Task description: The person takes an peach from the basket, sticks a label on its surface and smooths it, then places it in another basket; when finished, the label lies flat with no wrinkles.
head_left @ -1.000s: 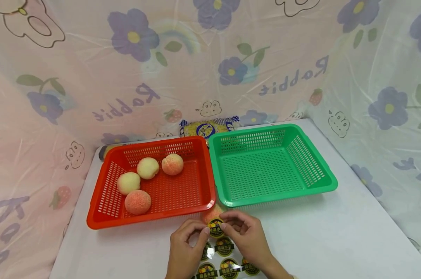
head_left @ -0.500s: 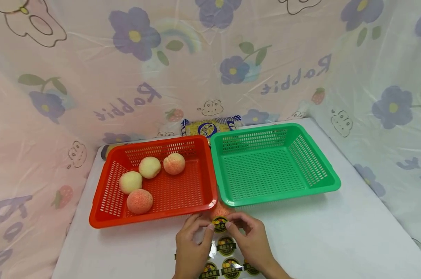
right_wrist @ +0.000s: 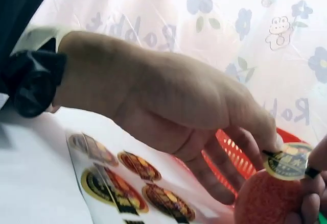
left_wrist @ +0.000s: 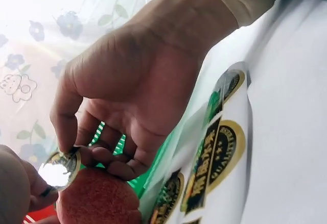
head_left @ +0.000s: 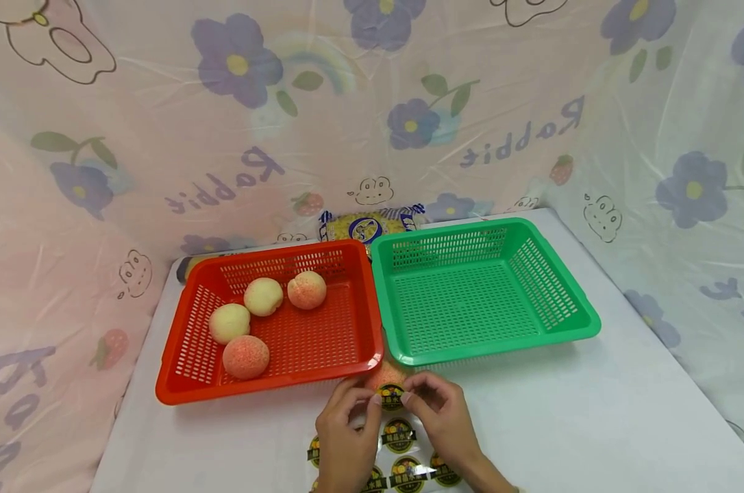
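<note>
A round black-and-gold fruit sticker [head_left: 392, 397] is stretched between my two hands at the table's front. My left hand [head_left: 347, 435] pinches its left edge between thumb and index finger; my right hand [head_left: 442, 418] pinches the right edge. Just behind it sits a pinkish-red peach [head_left: 387, 374], its lower part covered by the sticker and fingers. In the right wrist view the sticker [right_wrist: 288, 163] lies over the top of the peach [right_wrist: 268, 198]; whether it touches the skin I cannot tell. Under my hands lies a sheet of stickers [head_left: 399, 437], partly hidden by the left hand.
A red basket [head_left: 273, 385] with several peaches [head_left: 246, 357] stands at the left, behind my left hand. Beside it on the right is a green basket [head_left: 470, 349]. A yellow-and-blue packet [head_left: 366, 226] lies behind them, against the printed curtain [head_left: 347, 137].
My left hand has shifted right, closer to my right hand. The sticker has moved slightly forward and right, still pinched by both hands.
</note>
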A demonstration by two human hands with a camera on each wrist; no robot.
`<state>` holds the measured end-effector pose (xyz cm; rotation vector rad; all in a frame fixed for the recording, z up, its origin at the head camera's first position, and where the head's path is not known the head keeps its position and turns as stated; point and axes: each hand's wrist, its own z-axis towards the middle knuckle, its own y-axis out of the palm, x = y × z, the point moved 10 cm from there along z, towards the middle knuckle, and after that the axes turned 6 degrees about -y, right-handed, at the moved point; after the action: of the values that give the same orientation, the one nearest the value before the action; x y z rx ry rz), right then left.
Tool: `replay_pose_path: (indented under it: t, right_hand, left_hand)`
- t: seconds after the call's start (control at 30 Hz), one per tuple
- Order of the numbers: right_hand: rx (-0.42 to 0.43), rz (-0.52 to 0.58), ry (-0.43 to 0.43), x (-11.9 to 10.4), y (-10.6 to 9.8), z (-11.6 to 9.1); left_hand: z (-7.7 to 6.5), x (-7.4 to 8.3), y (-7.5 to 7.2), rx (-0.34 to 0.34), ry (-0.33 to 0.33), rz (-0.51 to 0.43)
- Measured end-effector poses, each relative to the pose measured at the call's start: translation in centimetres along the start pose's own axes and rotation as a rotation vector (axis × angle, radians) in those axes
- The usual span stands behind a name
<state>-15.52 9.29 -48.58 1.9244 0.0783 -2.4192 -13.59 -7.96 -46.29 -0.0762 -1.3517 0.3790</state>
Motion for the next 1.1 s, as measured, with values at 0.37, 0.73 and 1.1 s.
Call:
replay_pose_path:
  t: [0.37, 0.73, 1.1]
  right_hand:
    - [-0.053, 0.043, 0.139, 0.1, 1.2, 0.1]
    - [0.015, 0.01, 0.18, 0.5, 1.1, 0.3]
    - [0.056, -0.041, 0.141, 0.3, 0.9, 0.2]
  left_hand:
    - [0.0, -0.2, -1.2, 0.056, -0.089, 0.019]
    - [0.2, -0.7, -1.3, 0.073, -0.128, 0.065]
    - [0.5, -0.3, -1.2, 0.079, -0.084, 0.112]
